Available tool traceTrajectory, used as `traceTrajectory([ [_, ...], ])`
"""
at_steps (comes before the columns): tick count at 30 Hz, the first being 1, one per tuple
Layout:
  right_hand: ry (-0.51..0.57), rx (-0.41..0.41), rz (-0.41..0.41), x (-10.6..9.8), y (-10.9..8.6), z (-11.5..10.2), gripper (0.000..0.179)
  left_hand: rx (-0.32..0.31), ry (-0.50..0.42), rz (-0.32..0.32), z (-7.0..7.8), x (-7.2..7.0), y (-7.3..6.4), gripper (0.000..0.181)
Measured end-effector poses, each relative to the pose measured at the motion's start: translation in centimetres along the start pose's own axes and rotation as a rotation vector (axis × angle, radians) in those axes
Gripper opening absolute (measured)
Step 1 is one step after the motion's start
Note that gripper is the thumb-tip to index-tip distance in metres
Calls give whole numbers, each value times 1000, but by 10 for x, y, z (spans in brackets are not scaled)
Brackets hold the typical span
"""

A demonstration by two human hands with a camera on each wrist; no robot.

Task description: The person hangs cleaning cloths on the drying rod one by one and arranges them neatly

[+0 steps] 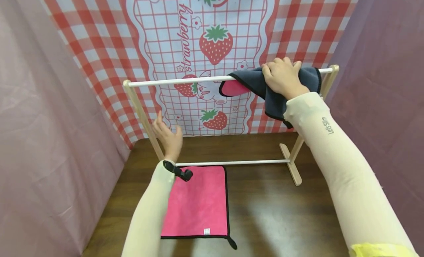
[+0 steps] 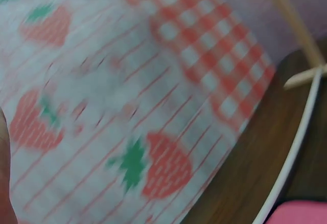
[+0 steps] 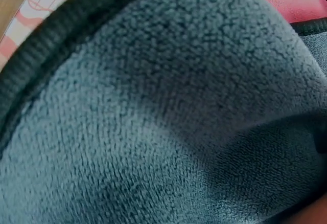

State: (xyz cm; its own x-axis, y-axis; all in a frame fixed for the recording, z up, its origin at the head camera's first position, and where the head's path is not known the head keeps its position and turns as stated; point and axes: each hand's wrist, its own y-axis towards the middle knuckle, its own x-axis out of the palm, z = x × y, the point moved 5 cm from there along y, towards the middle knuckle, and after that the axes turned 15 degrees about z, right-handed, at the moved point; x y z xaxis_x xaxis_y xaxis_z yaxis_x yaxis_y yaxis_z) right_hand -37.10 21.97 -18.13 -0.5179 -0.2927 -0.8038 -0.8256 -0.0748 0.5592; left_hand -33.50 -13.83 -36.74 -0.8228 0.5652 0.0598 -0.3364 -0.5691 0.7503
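Observation:
A dark grey towel [image 1: 251, 78] with black edging and a pink underside hangs crookedly over the right part of the rack's white top bar [image 1: 179, 81]. My right hand [image 1: 285, 77] lies on top of it at the bar, fingers bent over the far side. Grey towel pile [image 3: 168, 101] fills most of the right wrist view, with part of the right hand [image 3: 312, 215] at the lower corner. My left hand [image 1: 168, 137] is raised beside the left post, fingers apart and holding nothing. Only an edge of the left hand [image 2: 4, 178] enters the left wrist view.
A pink towel [image 1: 200, 201] with black edging and a hanging loop lies flat on the brown wooden table [image 1: 265, 213]. The rack's lower bar [image 1: 245, 162] runs past its far edge. A strawberry-print cloth [image 1: 215, 43] hangs behind, with pink curtains [image 1: 43, 139] at both sides.

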Motion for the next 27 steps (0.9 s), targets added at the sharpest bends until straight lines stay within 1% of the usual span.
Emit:
traceTrajectory([
  [3,1,4,-6,0,-2,0,60,-15,-121,-99,26,21,-17,66],
  [6,0,6,-8,0,-2,-1,60,-64,-231,-209,53,42,-31,62],
  [8,-1,7,-7,0,-3,-1,60,-97,-307,-283,71,55,-38,58],
  [12,-6,11,-4,-1,-2,-1,60,-203,-444,-432,106,80,-49,54],
  [15,-9,14,-2,0,-3,-1,60,-285,-493,-527,129,96,-54,52],
  [16,-9,14,0,0,-3,-1,60,-303,-497,-555,136,101,-56,52],
  [20,-15,11,13,1,-3,-1,60,-384,-505,-627,158,116,-59,52],
  [25,-21,10,19,-1,-3,-1,61,-476,-480,-649,174,132,-61,49],
  [27,-21,11,20,-2,-3,-1,61,-492,-480,-651,179,137,-62,47],
])
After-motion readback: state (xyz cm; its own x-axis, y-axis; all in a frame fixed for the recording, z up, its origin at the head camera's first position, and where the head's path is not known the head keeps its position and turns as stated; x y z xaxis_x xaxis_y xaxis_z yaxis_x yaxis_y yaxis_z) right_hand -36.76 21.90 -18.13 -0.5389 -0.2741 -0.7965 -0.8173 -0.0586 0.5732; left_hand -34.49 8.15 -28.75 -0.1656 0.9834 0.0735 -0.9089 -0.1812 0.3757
